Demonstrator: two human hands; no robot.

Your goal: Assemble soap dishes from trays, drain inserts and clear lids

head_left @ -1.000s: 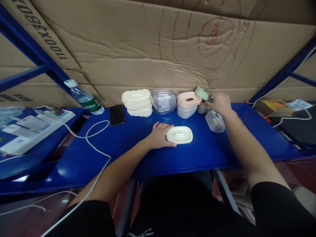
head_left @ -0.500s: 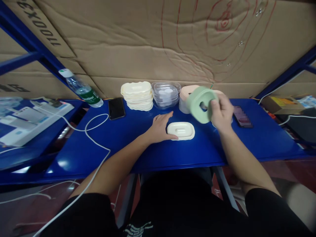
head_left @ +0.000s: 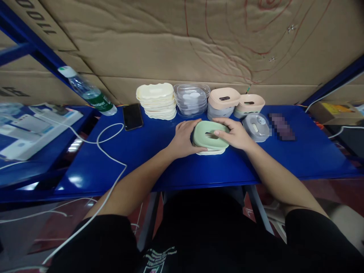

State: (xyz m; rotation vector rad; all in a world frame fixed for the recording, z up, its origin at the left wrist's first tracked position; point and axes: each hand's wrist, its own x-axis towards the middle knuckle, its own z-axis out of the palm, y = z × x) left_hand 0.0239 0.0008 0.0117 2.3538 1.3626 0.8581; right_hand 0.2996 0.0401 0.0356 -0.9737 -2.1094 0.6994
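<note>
A light green oval cover [head_left: 207, 141] with a slot in its top rests over a cream tray [head_left: 214, 152] on the blue table. My left hand [head_left: 184, 139] grips the cover's left side, thumb along the front edge. From the right, my right hand [head_left: 233, 132] holds the same cover, with its thumb by the slot and its fingers over the back edge. Most of the tray is hidden under the cover; only its front rim shows.
Along the back stand stacked cream trays [head_left: 156, 102], clear lids [head_left: 192, 100] and peach covers [head_left: 224, 98], [head_left: 251, 101]. A clear container [head_left: 256, 127] sits right. Phones [head_left: 132, 116], [head_left: 282, 126], a bottle [head_left: 96, 100] and a white cable [head_left: 112, 163] lie around.
The green cover has come down from the right onto the cream tray, still in my right hand. My left hand has taken hold of its left side. The view has shifted slightly.
</note>
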